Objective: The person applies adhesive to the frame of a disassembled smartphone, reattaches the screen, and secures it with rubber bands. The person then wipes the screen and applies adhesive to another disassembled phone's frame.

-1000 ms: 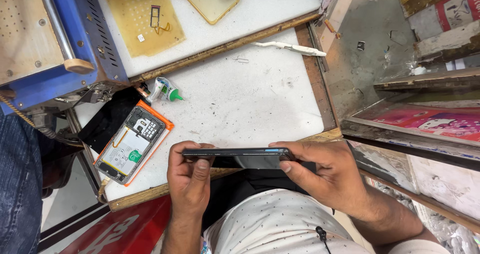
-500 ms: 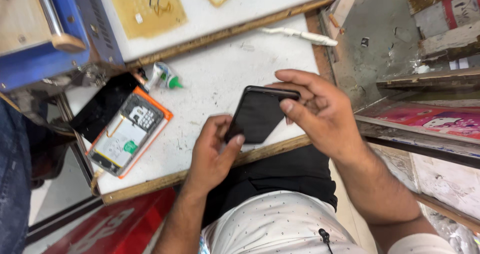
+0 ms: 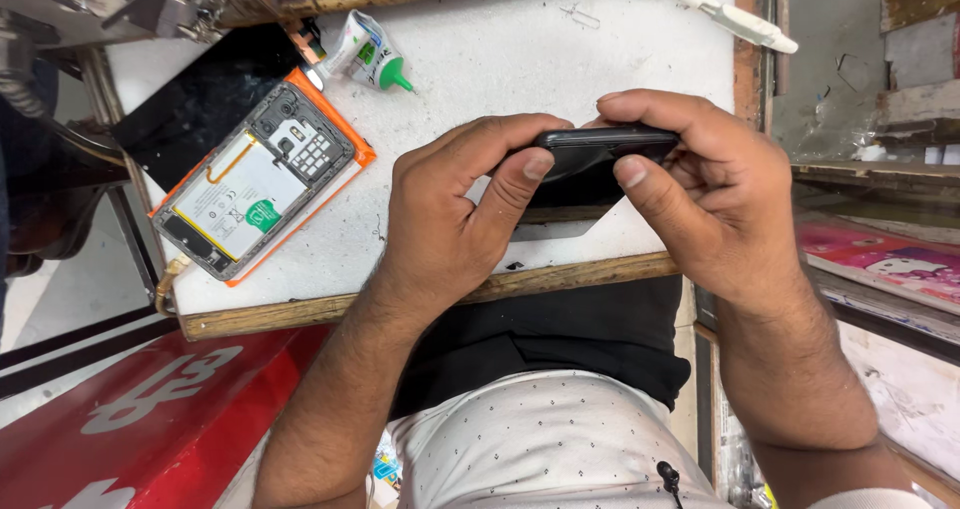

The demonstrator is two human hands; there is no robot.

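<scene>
A white, scuffed tabletop (image 3: 520,59) with a worn wooden front edge carries the work, set in a cramped workshop: a red panel with pale markings (image 3: 150,419) lies below it on the left, and cluttered shelves with a pink printed sheet (image 3: 890,264) stand to the right. Both hands close on one black phone (image 3: 600,154), held edge-on just above the tabletop near its front edge; the left hand (image 3: 450,219) has its grip clenched on the phone's left end, thumb pressed against the near side, and the right hand (image 3: 720,204) grasps the right end, fingers curled over the top. Most of the phone is hidden behind the fingers, so its face cannot be made out. Well to the left of the grip lies one opened phone with an orange frame (image 3: 255,184), its battery and board exposed, partly resting on one dark panel (image 3: 200,104). Just beyond that lies one small glue tube with a green nozzle (image 3: 365,54). One white tool (image 3: 720,11) lies beyond the grip, its far end cut off by the picture edge. Machinery at the upper left is mostly cropped.
</scene>
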